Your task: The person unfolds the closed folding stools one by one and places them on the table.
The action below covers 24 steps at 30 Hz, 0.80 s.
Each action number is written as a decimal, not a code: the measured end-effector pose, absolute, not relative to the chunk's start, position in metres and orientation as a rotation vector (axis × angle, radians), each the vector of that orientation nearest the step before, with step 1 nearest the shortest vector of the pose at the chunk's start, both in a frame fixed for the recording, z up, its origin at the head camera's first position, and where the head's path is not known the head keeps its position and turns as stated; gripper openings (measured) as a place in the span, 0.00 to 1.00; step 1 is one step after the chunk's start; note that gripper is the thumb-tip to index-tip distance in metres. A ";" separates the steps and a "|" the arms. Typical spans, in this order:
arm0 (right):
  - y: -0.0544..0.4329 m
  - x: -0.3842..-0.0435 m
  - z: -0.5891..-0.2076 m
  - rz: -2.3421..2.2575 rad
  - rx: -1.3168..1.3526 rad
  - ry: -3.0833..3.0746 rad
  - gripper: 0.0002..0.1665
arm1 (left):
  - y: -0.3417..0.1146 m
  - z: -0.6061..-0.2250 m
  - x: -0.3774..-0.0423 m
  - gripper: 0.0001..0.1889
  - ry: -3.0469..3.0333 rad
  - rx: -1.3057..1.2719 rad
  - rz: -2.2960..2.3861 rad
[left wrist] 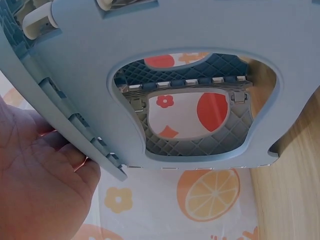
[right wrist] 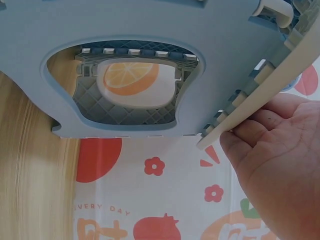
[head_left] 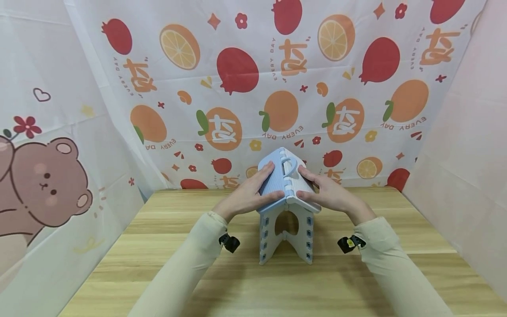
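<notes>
A blue and white folding step stool (head_left: 286, 200) stands partly folded on the table, its hinged top peaked like a roof. My left hand (head_left: 247, 193) rests on the blue left half of the top, thumb near the front edge and fingers farther back. On the white right half lies my right hand (head_left: 334, 193), thumb and fingers spread apart. Between the hands, a loop handle (head_left: 290, 167) stands up at the ridge. The left wrist view shows a blue leg panel (left wrist: 200, 30) with a large cutout; a similar leg panel (right wrist: 120, 20) appears in the right wrist view.
The wooden table (head_left: 166, 255) lies under the stool. Behind it hangs a fruit-print cloth (head_left: 253, 110), with a bear-print cloth (head_left: 51, 185) on the left and a pale cloth (head_left: 459, 176) on the right.
</notes>
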State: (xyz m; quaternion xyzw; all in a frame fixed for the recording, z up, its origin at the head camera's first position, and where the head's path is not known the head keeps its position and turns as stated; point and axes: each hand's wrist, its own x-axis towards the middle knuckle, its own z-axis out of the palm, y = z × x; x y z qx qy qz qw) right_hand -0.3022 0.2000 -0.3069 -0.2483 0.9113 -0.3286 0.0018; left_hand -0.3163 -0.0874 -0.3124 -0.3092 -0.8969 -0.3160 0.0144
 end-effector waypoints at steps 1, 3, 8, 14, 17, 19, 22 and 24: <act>0.200 -0.302 -0.307 -1.030 -0.782 2.861 0.61 | -0.087 -0.313 -0.317 0.65 -2.790 -0.964 -0.982; 0.200 -0.303 -0.308 -1.028 -0.788 2.864 0.61 | -0.087 -0.313 -0.317 0.65 -2.786 -0.965 -0.979; 0.200 -0.303 -0.309 -1.032 -0.792 2.862 0.62 | -0.087 -0.313 -0.316 0.66 -2.785 -0.970 -0.978; 0.202 -0.304 -0.310 -1.038 -0.778 2.863 0.61 | -0.086 -0.313 -0.316 0.67 -2.785 -0.975 -0.969; 0.202 -0.303 -0.309 -1.041 -0.778 2.863 0.61 | -0.087 -0.313 -0.316 0.67 -2.783 -0.979 -0.964; 0.202 -0.302 -0.309 -1.043 -0.772 2.863 0.61 | -0.087 -0.313 -0.316 0.66 -2.783 -0.983 -0.959; 0.202 -0.302 -0.310 -1.039 -0.760 2.865 0.62 | -0.087 -0.313 -0.316 0.65 -2.788 -0.982 -0.953; 0.202 -0.302 -0.310 -1.031 -0.750 2.871 0.63 | -0.087 -0.313 -0.316 0.64 -2.789 -0.984 -0.947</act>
